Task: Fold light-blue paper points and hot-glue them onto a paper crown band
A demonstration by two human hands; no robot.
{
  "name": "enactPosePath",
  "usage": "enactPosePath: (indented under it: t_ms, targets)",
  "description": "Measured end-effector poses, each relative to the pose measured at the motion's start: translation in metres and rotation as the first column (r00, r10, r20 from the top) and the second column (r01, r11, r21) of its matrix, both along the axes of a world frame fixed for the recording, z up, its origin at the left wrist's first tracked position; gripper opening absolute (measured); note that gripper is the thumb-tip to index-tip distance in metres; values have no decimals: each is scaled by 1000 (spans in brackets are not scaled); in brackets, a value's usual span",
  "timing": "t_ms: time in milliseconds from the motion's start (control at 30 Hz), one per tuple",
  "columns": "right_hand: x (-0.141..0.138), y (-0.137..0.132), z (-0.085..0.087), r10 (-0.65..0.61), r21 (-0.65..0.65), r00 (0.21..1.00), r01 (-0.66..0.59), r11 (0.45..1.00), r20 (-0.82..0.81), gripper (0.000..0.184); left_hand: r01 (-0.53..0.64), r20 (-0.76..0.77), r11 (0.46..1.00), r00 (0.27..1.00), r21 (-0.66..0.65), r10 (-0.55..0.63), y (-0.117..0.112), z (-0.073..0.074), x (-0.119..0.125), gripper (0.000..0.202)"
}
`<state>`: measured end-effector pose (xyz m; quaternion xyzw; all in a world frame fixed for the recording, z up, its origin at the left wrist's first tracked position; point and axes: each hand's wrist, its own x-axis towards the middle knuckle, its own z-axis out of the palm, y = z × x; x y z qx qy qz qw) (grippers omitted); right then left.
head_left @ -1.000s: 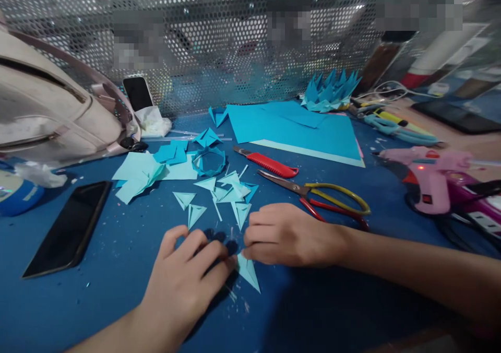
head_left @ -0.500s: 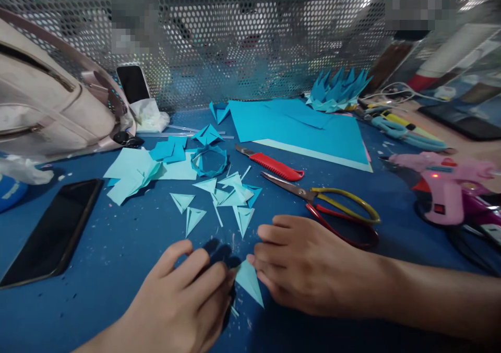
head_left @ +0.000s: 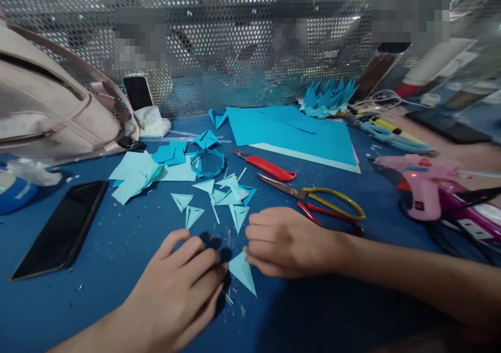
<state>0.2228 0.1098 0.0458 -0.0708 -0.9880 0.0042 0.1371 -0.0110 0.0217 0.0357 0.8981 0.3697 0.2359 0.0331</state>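
A pale blue folded paper triangle (head_left: 243,275) lies between my hands, its sharp tip pointing toward me. My left hand (head_left: 182,285), fingers bent and closed, pinches its left corner. On the upper right corner, the curled fingers of my right hand (head_left: 287,243) are closed; their tips are partly hidden. Just beyond are several similar folded triangles (head_left: 239,216) and narrow paper strips. Past my right hand lie scissors (head_left: 299,192) with one yellow and one red handle, and a red utility knife (head_left: 270,168).
Blue paper sheets (head_left: 289,133) lie at the back beside a spiky blue paper piece (head_left: 329,98). A paper ring (head_left: 207,164) and paper squares (head_left: 133,173) sit left of centre. A phone (head_left: 62,230), a backpack (head_left: 50,102) and a pink glue gun (head_left: 420,180) flank the work.
The view has shifted slightly, moving the things on the right leftward in the picture. Both hands stay at the same paper triangle, and the right hand's fingers look curled in a little more.
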Motion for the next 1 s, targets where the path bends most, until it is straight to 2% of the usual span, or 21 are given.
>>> enactPosePath:
  t_ms: [133, 333, 433, 567, 733, 867, 1000]
  targets:
    - [0, 7, -3, 40, -8, 998, -39, 999, 46, 33, -20, -16, 998, 1000, 57, 21, -5, -3, 0, 18]
    - [-1, 8, -7, 62, -32, 998, -61, 998, 24, 34, 25, -46, 995, 999, 96, -20, -9, 1, 3, 22]
    - [-3, 5, -6, 10, -128, 999, -6, 992, 32, 27, 57, -69, 994, 996, 95, -51, -11, 0, 5, 23]
    - [-8, -1, -1, -101, -314, 994, 106, 943, 33, 16, 99, -86, 987, 992, 125, -89, -12, -3, 6, 21]
    - [-8, -2, 1, -72, -309, 996, 82, 948, 46, 19, 75, -62, 994, 996, 74, -71, -11, -3, 2, 24]
    - [-8, 0, 2, -149, -479, 986, 169, 861, 79, 15, 101, -57, 993, 994, 64, -97, -9, -3, 0, 25]
    - [-12, -1, 4, -169, -523, 977, 213, 825, 131, 24, 120, -49, 989, 992, 84, -116, -8, -4, 0, 25]
